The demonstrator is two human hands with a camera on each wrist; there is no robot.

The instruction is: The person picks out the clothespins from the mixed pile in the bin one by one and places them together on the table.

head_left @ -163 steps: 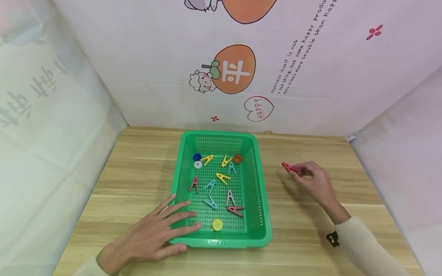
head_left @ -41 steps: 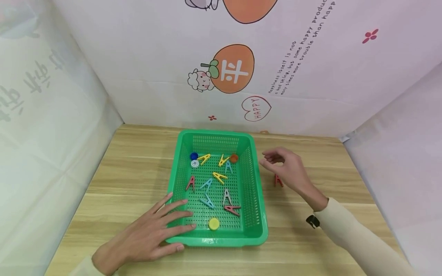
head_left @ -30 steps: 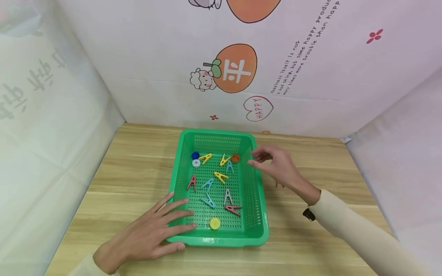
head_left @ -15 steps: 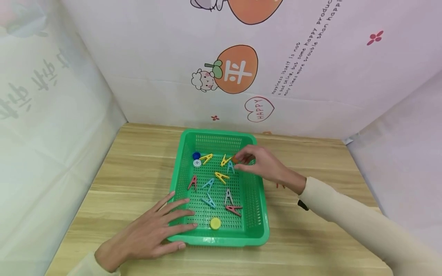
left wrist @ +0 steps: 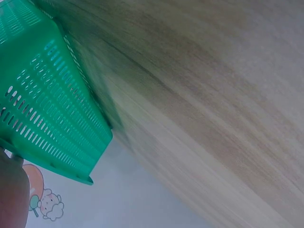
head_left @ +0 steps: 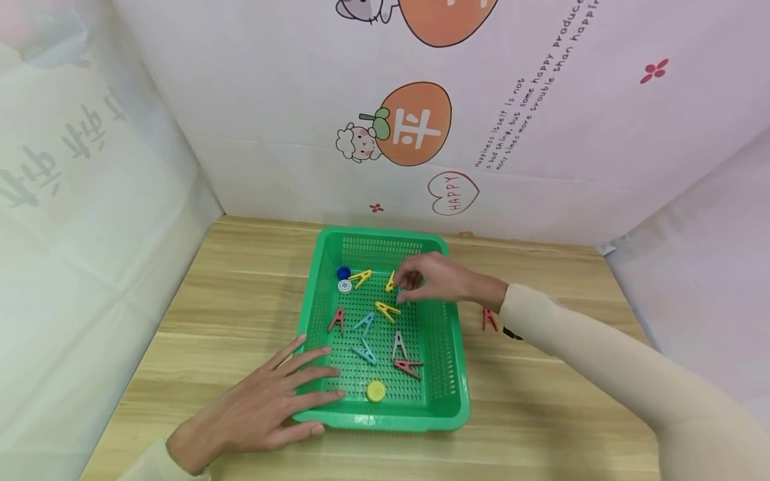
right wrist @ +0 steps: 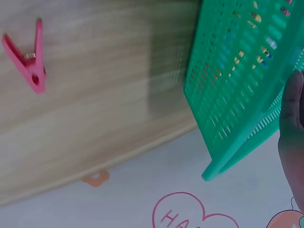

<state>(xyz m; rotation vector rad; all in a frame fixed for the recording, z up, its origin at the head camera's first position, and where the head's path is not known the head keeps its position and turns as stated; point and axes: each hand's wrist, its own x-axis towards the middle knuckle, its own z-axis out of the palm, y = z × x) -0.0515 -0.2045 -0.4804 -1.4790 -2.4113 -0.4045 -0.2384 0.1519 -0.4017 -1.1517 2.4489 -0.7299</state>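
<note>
The blue clip [head_left: 400,290] lies just left of our right hand [head_left: 434,276], its long axis hidden; we cannot tell whether it is pinched.

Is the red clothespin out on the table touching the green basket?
Apart: the right wrist view shows wood-grain tabletop between the red clothespin and the green basket.

Wood-grain tabletop [head_left: 240,267] below; behind it, a white backdrop sheet [head_left: 271,100] printed with an orange cartoon fruit [head_left: 415,97], a sheep [head_left: 357,143] beside it, a red "HAPPY" heart [head_left: 453,194] underneath and slanting English lettering [head_left: 541,87] to the right; more white sheeting [head_left: 108,220] along both sides.
</note>
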